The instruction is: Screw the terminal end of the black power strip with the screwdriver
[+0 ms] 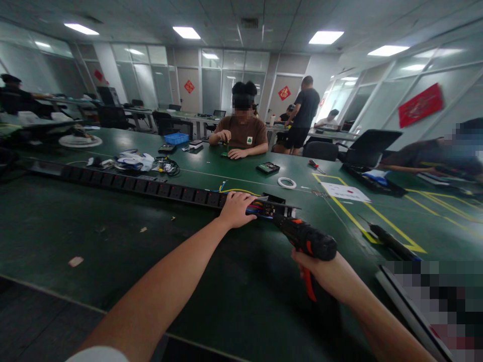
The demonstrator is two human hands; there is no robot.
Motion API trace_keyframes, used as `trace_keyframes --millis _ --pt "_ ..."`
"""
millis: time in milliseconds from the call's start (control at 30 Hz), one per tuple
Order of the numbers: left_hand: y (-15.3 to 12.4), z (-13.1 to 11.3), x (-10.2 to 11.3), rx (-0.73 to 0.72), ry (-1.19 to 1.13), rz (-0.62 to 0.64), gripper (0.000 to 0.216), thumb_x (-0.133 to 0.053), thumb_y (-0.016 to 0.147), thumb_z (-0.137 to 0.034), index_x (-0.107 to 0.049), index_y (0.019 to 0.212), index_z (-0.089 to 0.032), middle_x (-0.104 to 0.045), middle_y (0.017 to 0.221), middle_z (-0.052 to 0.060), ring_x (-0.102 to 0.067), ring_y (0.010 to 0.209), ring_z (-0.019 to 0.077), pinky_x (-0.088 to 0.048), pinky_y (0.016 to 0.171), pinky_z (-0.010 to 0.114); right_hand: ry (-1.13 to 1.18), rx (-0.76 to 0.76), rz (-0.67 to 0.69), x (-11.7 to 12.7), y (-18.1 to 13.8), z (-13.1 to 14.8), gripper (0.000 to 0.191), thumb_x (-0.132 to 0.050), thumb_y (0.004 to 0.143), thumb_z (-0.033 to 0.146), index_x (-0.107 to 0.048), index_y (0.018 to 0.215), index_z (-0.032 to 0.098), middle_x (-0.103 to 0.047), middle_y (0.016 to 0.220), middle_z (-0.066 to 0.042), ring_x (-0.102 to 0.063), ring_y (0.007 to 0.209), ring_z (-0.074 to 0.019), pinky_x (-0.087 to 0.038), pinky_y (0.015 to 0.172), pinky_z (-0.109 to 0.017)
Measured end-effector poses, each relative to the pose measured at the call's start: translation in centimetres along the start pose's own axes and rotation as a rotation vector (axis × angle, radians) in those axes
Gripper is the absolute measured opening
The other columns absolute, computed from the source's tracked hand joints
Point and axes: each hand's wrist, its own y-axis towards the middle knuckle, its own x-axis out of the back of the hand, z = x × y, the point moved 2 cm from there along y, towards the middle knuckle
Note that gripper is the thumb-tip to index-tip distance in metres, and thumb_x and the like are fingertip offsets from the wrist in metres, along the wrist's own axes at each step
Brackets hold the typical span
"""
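Note:
A long black power strip lies across the green table, its right end open with coloured wires showing. My left hand rests closed on that open end, fingers over the wires. My right hand grips a black and red electric screwdriver whose tip points into the open end next to my left fingers. A yellow wire curls out behind the strip.
A person sits across the table with hands on a small part. A roll of white tape, a paper sheet, a black tool, a blue bin and cable clutter lie about. Yellow floor-style lines mark the right side. Other people work farther back.

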Motion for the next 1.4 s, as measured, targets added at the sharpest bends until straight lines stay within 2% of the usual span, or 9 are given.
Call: trace_keyframes --millis 167,600,867,1400 --pt "0.0 0.1 0.0 -0.01 0.001 -0.009 0.065 -0.076 0.084 -0.055 -0.057 0.14 -0.028 -0.063 0.138 0.006 -0.052 0.131 0.0306 -0.029 0.115 0.05 0.056 -0.001 0.014 0.1 0.1 -0.1 0.013 -0.064 0.081 0.035 -0.064 0.079 0.022 -0.067 0.065 0.0 -0.068 0.064 -0.022 -0.053 0.063 -0.032" --pt "0.1 0.0 0.1 -0.006 0.003 -0.007 0.064 -0.076 0.084 -0.055 -0.058 0.14 -0.029 -0.063 0.137 0.006 -0.052 0.13 0.031 -0.028 0.115 0.051 0.029 0.051 0.037 0.2 0.1 0.1 0.013 -0.061 0.083 0.033 -0.063 0.077 0.022 -0.066 0.064 0.0 -0.066 0.064 -0.0209 -0.052 0.063 -0.031" --pt "0.1 0.2 0.0 -0.026 0.013 -0.023 0.064 -0.076 0.083 -0.055 -0.058 0.139 -0.028 -0.064 0.136 0.006 -0.053 0.129 0.0307 -0.029 0.114 0.05 0.073 0.016 0.028 0.2 0.4 -0.6 0.016 -0.062 0.081 0.037 -0.061 0.073 0.023 -0.063 0.061 0.001 -0.066 0.062 -0.0215 -0.052 0.062 -0.033" --pt "0.1 0.1 0.1 -0.019 0.01 -0.025 0.063 -0.076 0.084 -0.054 -0.058 0.139 -0.028 -0.064 0.136 0.006 -0.053 0.13 0.0305 -0.028 0.114 0.05 0.085 0.006 0.035 0.1 0.4 -0.8 0.017 -0.064 0.081 0.037 -0.065 0.084 0.021 -0.065 0.068 0.0 -0.068 0.066 -0.022 -0.052 0.065 -0.034"
